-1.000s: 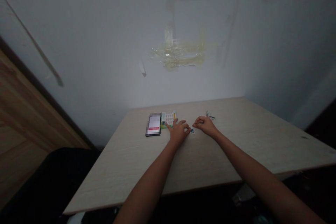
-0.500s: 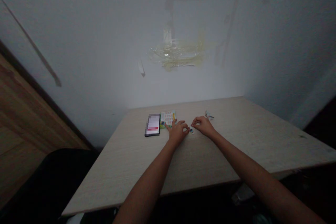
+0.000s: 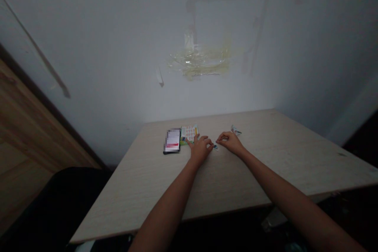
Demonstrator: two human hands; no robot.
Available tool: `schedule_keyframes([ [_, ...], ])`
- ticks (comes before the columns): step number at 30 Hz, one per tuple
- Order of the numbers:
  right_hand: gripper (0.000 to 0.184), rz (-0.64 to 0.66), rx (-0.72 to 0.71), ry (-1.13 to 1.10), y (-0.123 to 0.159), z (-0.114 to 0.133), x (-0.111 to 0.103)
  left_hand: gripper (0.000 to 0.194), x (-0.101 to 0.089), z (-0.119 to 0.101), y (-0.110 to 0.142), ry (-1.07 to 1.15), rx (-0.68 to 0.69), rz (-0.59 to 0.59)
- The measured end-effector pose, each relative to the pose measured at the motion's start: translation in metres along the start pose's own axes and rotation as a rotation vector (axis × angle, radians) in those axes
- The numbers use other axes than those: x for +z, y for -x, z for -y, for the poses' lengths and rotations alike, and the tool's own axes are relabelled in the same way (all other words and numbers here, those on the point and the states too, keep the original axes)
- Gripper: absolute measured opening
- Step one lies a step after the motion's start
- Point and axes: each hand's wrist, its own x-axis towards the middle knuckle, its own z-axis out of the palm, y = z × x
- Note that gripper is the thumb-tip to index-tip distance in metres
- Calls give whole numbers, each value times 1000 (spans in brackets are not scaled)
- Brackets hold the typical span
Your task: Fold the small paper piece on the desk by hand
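Observation:
My left hand (image 3: 201,148) rests low over the table. Its thumb and forefinger come together at the edge of a small blue-and-white piece (image 3: 215,147), while its other fingers spread towards a printed card (image 3: 190,130) with rows of small pictures. A little dark-blue patch (image 3: 183,139) shows on the card beside the outer fingertip. Just to the right, my right hand (image 3: 228,141) is closed in a pinch above the table, its fingertips close to the small piece. Whatever lies in that pinch is too small to make out.
A phone (image 3: 172,141) with a lit screen lies left of the card. Behind my right hand is a crumpled scrap (image 3: 235,130), white with dark parts. The pale wooden table (image 3: 224,185) meets a wall (image 3: 118,67) bearing old clear tape (image 3: 203,61).
My right hand has shifted very slightly to the right, its pinch kept. My left hand and the small piece stay in place.

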Motion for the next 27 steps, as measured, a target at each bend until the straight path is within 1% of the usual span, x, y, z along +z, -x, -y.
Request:
schedule_keyframes([
  [4, 8, 64, -23, 68, 2, 1, 1, 16, 1, 0, -1, -5, -5, -16],
  [11, 8, 66, -74, 217, 3, 7, -2, 17, -2, -1, -1, 7, -12, -2],
  [16, 8, 94, -73, 231, 2, 5, -3, 17, -5, -2, 1, 6, -29, 14],
  [27, 6, 128, -72, 222, 4, 6, -5, 19, -1, -1, 0, -22, -29, 2],
])
